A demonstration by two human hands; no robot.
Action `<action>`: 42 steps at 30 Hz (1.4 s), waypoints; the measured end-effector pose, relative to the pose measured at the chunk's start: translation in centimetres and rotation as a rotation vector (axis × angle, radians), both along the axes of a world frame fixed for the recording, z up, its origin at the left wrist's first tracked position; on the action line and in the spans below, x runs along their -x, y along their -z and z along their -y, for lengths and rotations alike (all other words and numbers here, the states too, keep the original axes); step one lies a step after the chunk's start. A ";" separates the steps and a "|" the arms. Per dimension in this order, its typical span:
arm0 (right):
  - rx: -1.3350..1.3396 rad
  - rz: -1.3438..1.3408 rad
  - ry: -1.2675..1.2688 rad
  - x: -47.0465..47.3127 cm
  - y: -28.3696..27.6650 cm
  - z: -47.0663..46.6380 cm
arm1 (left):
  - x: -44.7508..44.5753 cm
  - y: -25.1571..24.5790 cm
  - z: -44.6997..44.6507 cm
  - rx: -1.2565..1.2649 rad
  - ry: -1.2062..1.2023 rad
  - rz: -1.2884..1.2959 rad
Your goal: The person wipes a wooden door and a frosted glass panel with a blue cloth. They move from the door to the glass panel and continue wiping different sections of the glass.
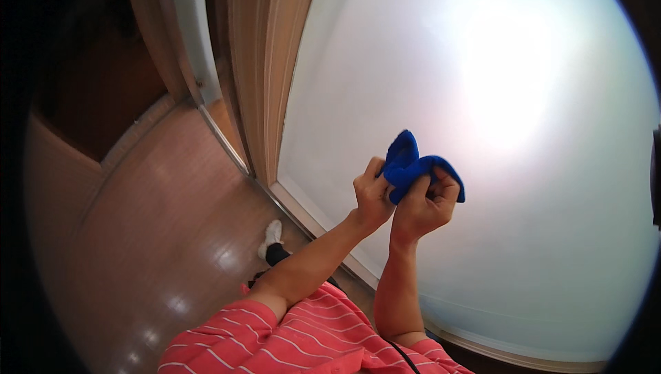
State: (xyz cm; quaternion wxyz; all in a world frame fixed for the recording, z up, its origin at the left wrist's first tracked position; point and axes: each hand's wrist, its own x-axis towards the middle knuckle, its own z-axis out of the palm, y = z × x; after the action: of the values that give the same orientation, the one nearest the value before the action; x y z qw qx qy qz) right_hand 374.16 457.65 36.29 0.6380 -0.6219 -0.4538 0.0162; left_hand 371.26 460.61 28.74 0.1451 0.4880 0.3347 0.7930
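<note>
A folded blue cloth [408,170] is held up between my two hands, in front of a large pale frosted panel [351,90]. My left hand [373,193] grips its left edge, with the fingers partly behind the fabric. On the right, my right hand [426,206] pinches the cloth between thumb and curled fingers. One corner of the fabric sticks up above the hands, and another part drapes over the right fingers. Whether the cloth touches the panel cannot be made out.
A wooden frame [279,64] borders the panel on the left. Beside it a doorway with a metal floor track [222,136] opens. Glossy brown flooring [155,208] lies at left, with a white shoe [271,237] on it. Bright glare covers the panel's upper right.
</note>
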 end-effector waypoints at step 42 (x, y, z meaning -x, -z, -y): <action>-0.101 -0.017 -0.067 10.5 7.7 -9.9 | 17.4 1.6 -15.0 0.255 -0.118 -0.228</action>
State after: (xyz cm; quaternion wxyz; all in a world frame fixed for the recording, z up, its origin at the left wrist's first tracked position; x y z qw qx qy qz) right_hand 363.71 467.56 28.57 0.6715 -0.5733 -0.4690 0.0202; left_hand 353.84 475.60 27.09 0.1200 0.5319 0.4750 0.6907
